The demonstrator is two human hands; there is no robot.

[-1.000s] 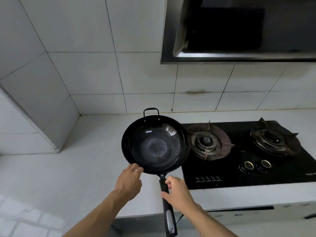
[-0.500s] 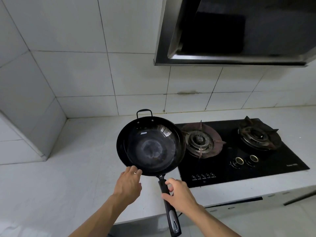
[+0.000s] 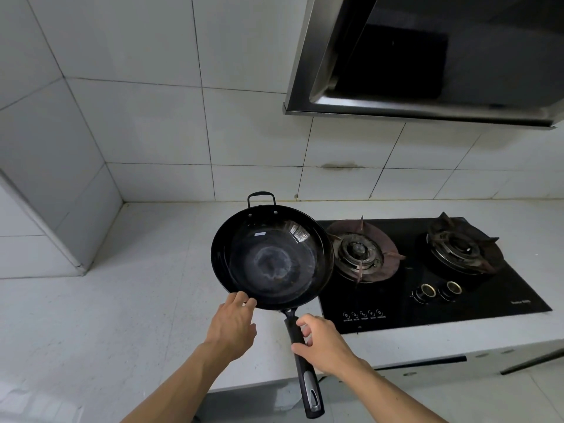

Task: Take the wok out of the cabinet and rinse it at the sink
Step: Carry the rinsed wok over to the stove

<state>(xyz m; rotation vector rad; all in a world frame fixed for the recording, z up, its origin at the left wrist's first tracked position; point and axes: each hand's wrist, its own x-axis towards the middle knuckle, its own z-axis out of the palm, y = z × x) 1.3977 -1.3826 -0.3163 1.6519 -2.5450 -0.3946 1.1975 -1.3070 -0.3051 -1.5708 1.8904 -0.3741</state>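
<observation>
Dim, cool, even light fills the scene, brightest on the wall tiles at upper left. The surface carries only soft, faint shadows. A small glare patch sits on the wok inner wall. Focus is sharp throughout. Wide-angle distortion bends tile lines and the hood toward the edges.

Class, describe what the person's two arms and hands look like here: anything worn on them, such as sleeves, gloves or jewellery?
Both forearms are bare to the bottom edge of the picture; no sleeve shows. The left hand and right hand wear no gloves, and no ring, watch or bracelet is visible.
</observation>
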